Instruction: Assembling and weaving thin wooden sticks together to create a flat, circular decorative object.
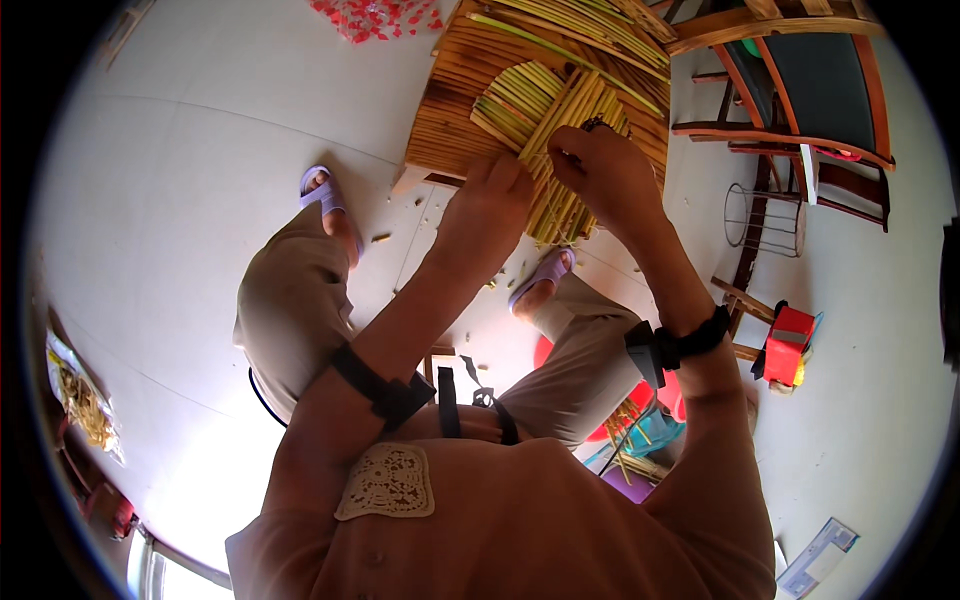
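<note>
A woven piece of yellow-green stalks (570, 205) lies across the near edge of a slatted wooden table (450, 110), its strips crossing at an angle and its lower end hanging over the edge. My left hand (488, 208) is closed at the left side of the weave, fingertips pressed together. Over the right part, my right hand (605, 175) is closed too, thumb and forefinger bent into a pinch. Whatever either one grips is too thin or hidden to make out. A small dark thing (594, 124) shows by the right knuckles.
Loose long stalks (590, 25) lie at the table's far side. Chairs with dark panels (820, 85) and a wire stand (765, 218) are at right. Stalk scraps (381, 238) dot the floor near my feet. A red box (787, 345) sits on a low wooden stool at right.
</note>
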`<action>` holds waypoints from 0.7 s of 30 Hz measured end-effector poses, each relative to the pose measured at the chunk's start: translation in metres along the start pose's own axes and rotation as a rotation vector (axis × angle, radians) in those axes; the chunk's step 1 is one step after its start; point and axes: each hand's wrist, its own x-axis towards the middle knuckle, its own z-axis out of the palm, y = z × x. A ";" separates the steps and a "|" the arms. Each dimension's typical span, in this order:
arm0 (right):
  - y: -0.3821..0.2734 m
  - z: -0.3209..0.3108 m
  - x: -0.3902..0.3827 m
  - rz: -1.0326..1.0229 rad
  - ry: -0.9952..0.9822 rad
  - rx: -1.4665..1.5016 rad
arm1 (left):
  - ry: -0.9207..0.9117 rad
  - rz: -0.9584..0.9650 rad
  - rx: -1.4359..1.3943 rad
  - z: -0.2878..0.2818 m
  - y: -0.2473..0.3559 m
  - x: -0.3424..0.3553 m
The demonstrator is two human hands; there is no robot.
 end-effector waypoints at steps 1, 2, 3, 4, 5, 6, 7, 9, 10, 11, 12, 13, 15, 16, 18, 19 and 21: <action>0.000 0.000 0.001 -0.003 -0.003 -0.001 | 0.001 -0.004 0.000 0.000 0.000 0.000; 0.000 0.000 0.001 -0.002 -0.001 -0.018 | -0.010 0.005 0.017 0.000 -0.001 0.000; -0.001 0.000 0.002 -0.001 0.002 -0.035 | -0.020 0.014 0.034 0.001 -0.001 -0.001; -0.001 0.000 0.002 -0.002 0.000 -0.036 | -0.020 0.012 0.032 0.001 -0.001 -0.001; -0.002 0.000 0.003 -0.001 -0.006 -0.044 | -0.009 0.014 0.051 0.001 -0.001 -0.001; -0.002 0.000 0.003 -0.001 -0.012 -0.051 | 0.001 0.016 0.069 0.002 -0.001 -0.001; -0.003 0.000 0.004 -0.001 -0.013 -0.052 | 0.001 0.015 0.068 0.002 -0.001 -0.001; -0.004 -0.001 0.003 0.008 -0.018 -0.033 | 0.003 0.005 0.029 0.003 0.000 -0.001; -0.005 -0.001 0.004 0.007 -0.020 -0.032 | 0.003 0.002 0.029 0.003 -0.001 -0.001; -0.005 -0.001 0.005 0.004 -0.030 -0.026 | 0.014 0.005 0.038 0.004 -0.001 -0.001; -0.006 -0.001 0.006 0.001 -0.039 -0.020 | 0.024 0.008 0.048 0.004 -0.002 -0.001; -0.006 -0.001 0.006 0.001 -0.040 -0.021 | 0.024 0.007 0.047 0.004 -0.001 -0.001; -0.008 -0.001 0.006 0.004 -0.029 -0.014 | 0.002 0.009 0.053 0.003 -0.001 -0.001; -0.007 -0.001 0.006 0.005 -0.029 -0.014 | 0.002 0.010 0.052 0.002 -0.001 -0.001; -0.006 -0.001 0.007 0.005 -0.047 -0.037 | 0.006 0.042 0.090 0.000 -0.001 0.000; -0.006 -0.001 0.007 0.005 -0.048 -0.037 | 0.006 0.042 0.090 0.001 -0.001 0.000; -0.007 -0.001 0.007 -0.005 -0.050 -0.037 | 0.027 0.010 0.066 0.003 -0.001 -0.001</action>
